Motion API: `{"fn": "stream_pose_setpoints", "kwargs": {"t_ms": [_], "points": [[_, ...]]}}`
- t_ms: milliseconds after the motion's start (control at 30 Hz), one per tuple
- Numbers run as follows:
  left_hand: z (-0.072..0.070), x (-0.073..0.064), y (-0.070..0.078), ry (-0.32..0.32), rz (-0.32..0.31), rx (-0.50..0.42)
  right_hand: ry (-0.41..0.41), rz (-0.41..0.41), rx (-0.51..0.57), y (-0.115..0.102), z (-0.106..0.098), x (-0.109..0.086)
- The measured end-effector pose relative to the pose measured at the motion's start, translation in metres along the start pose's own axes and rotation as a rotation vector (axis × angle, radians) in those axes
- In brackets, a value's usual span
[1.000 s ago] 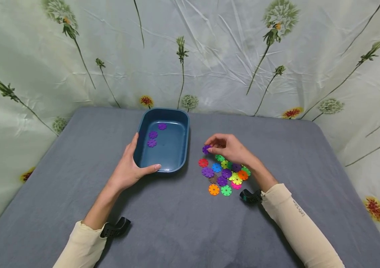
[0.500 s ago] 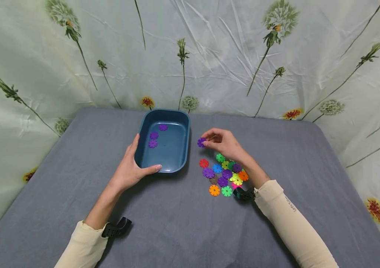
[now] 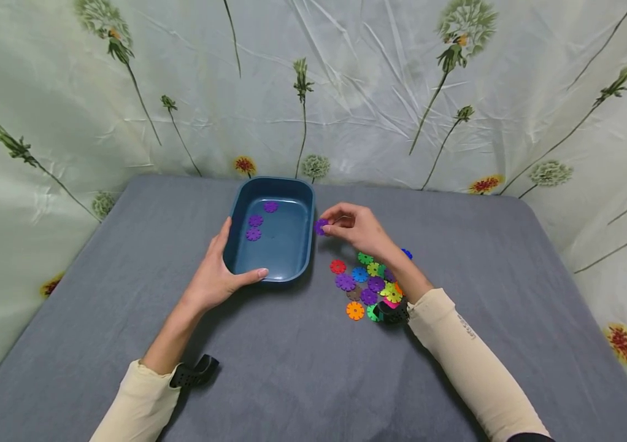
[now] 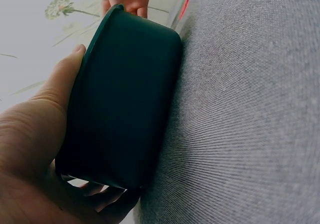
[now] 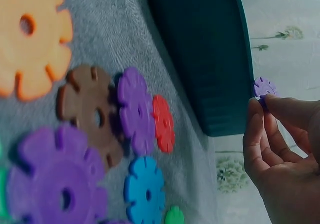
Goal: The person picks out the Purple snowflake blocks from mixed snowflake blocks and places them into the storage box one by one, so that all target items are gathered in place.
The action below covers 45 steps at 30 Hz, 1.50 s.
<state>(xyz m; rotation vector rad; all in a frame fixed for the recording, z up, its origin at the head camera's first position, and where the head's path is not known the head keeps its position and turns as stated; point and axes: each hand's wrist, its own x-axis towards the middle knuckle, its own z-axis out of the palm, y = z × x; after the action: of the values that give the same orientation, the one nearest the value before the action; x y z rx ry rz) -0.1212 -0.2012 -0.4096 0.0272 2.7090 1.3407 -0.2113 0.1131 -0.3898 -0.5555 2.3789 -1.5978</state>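
My left hand grips the near left corner of a dark blue plastic basin, its thumb over the rim. In the left wrist view the fingers curl round the basin's wall. My right hand pinches a purple notched building disc between thumb and fingertips, just outside the basin's right rim. Seen from the right wrist, the pinched disc stands near rim height. On the basin floor lie three purple discs, the farthest one near the back wall.
Right of the basin, several loose discs are spread on the grey cloth, among them a red one, an orange one and a blue one. My right forearm partly covers the group. A flowered curtain hangs behind the table.
My right hand has moved left and away from me with the purple disc, from above the loose discs to beside the basin's rim. The left hand and basin have stayed put.
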Motion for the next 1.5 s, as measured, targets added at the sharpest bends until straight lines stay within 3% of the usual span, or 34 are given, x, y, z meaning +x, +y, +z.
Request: {"fn": "stream_pose_setpoints", "kwargs": {"t_ms": [267,900,1200,1500], "points": [[-0.001,-0.001,0.002,-0.003,-0.008,0.006,-0.007,-0.024,0.070,-0.004,0.013,0.006],[0.002,0.000,0.003,-0.003,-0.024,-0.010,0.037,-0.105,0.081,-0.017,0.030,0.018],[0.001,0.000,0.002,-0.003,-0.020,-0.019,-0.002,-0.164,0.062,-0.023,0.040,0.024],[0.001,-0.001,0.003,-0.009,-0.023,-0.006,-0.042,-0.143,-0.035,-0.032,0.046,0.028]]}}
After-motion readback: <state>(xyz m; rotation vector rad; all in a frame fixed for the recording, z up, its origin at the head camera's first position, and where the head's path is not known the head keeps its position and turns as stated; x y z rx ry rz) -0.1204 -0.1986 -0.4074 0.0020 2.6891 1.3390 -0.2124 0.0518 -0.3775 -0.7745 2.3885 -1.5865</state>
